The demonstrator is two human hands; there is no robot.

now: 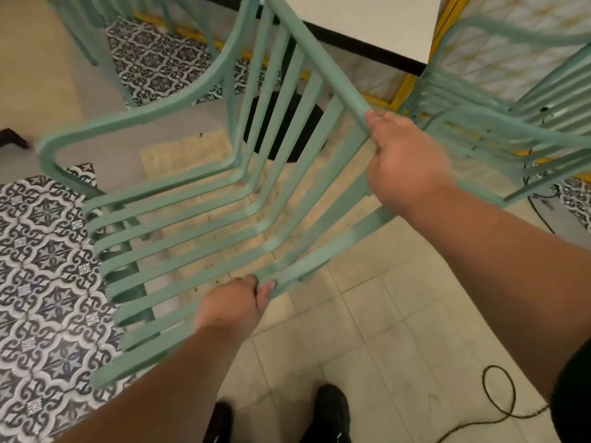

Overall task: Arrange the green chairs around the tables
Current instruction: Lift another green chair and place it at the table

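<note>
Slatted green metal chair (204, 199) held tilted above the tiled floor (367, 314), near side of the white table (367, 24). Left hand (233, 305) clamped on seat-side rail; right hand (406, 161) closed round the backrest top rail. Second green chair (511, 123) right, third (105, 33) far left.

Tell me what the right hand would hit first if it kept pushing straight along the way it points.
The right hand, gripping the green chair at its back rail, points up-left toward the white table. It would probably meet the table's dark edge first, though depth is unclear.
</note>
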